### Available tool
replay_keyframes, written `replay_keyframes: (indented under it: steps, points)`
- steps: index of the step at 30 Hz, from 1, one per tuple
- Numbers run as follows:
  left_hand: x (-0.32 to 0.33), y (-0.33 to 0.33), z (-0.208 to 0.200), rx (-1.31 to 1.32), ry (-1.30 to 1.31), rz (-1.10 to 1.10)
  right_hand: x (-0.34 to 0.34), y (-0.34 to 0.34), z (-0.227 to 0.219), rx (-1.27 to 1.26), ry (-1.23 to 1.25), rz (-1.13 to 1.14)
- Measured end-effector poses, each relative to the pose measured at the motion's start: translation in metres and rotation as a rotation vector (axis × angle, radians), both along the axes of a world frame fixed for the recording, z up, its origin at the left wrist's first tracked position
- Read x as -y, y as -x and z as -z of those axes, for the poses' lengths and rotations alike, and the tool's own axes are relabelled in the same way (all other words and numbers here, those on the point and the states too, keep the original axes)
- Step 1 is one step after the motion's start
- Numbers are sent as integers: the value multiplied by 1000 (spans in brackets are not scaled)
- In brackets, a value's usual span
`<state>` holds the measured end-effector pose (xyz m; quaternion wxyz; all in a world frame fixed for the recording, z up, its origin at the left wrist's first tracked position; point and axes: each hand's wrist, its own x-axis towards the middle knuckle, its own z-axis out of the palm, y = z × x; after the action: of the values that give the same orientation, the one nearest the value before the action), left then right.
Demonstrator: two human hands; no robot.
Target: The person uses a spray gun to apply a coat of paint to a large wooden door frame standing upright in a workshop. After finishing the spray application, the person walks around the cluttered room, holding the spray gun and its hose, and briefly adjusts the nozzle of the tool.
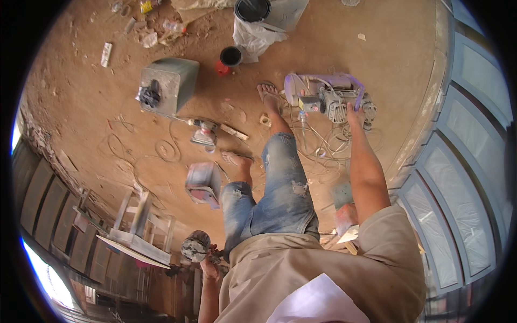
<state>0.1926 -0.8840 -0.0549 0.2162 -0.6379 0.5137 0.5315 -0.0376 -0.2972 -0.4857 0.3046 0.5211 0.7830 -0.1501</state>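
My right arm stretches forward, and my right hand (355, 115) is closed on the purple handle of a small air compressor (329, 82). The compressor has a purple tank and grey motor heads, and it stands on the dirt floor to the right of my feet. Low on the left, my left hand (210, 269) grips a paint spray gun (195, 245) with a round, paint-crusted cup. The fingers of that hand are partly hidden by the gun. Hoses and cords (328, 146) lie loosely coiled beside the compressor.
A power sander (204, 134) lies left of my feet, near a grey metal box (177, 81). Ahead are a black bucket (252, 9) and a dark pot (231, 56). Blue-grey framed panels (468, 97) line the right side. A wooden stool (134, 245) stands left.
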Motion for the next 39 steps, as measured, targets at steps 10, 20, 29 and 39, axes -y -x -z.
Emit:
replay_keyframes:
  steps: [10, 20, 29, 39]
  points:
    - [31, -20, 36, 36, -98, 3, -11, -2, 21, -95, 171, 339]
    - [80, -129, 52, -75, -84, 2, 75, 6, -7, -124, 103, -85]
    - [107, -266, 62, -164, -65, -25, 210, 16, -47, -225, 142, -359]
    - [21, -312, 51, -26, -19, -171, 347, 44, 41, -197, 407, -369]
